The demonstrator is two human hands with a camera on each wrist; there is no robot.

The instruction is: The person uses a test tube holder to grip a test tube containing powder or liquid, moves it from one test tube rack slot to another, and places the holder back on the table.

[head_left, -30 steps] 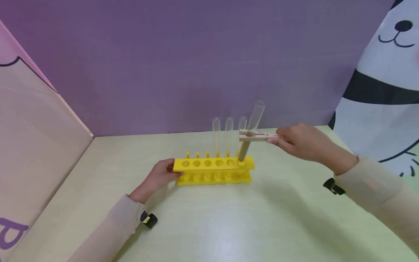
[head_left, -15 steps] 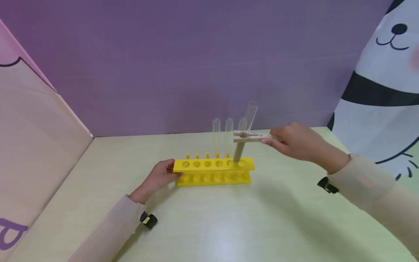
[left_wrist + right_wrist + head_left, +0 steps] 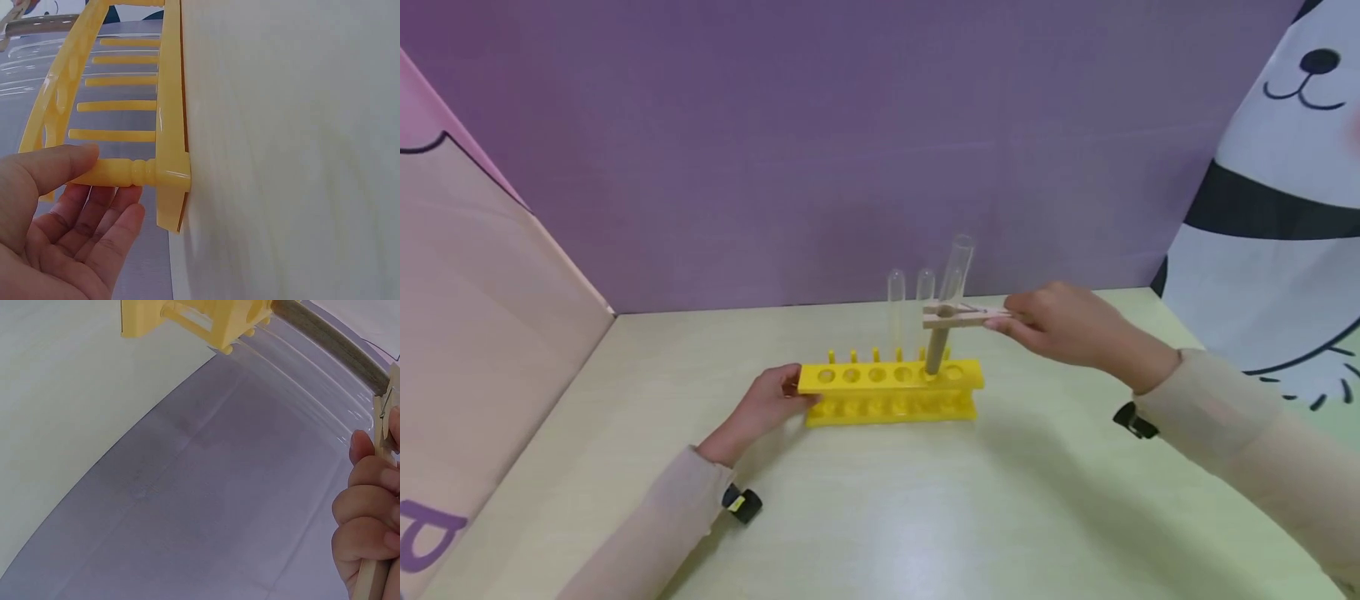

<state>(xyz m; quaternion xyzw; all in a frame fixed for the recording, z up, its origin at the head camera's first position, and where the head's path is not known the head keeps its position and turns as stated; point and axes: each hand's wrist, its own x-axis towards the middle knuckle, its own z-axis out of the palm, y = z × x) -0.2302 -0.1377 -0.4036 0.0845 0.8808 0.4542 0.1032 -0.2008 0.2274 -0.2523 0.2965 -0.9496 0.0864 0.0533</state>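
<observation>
My right hand [image 3: 1060, 325] grips a wooden test tube clamp [image 3: 976, 318], its jaws round a glass test tube [image 3: 957, 262]. Grey-brown contents fill the tube's lower part. The tube tilts, top to the right, and its bottom is right at the second hole from the right in the yellow test tube rack [image 3: 887, 386]. At the rack's left end, my left hand [image 3: 767, 404] holds on; in the left wrist view its thumb and fingers pinch the rack's end post [image 3: 119, 172]. The rack stands on the table.
Clear test tubes [image 3: 897, 292] stand upside down on pegs along the back of the rack; one is hidden behind the held tube. Other pegs [image 3: 853, 356] at the left are bare. A purple backdrop [image 3: 775, 167] rises behind the table [image 3: 850, 517].
My right hand has moved left with the clamp and tube, so the tube's bottom has passed from the rightmost hole to the one beside it. My left hand has stayed put.
</observation>
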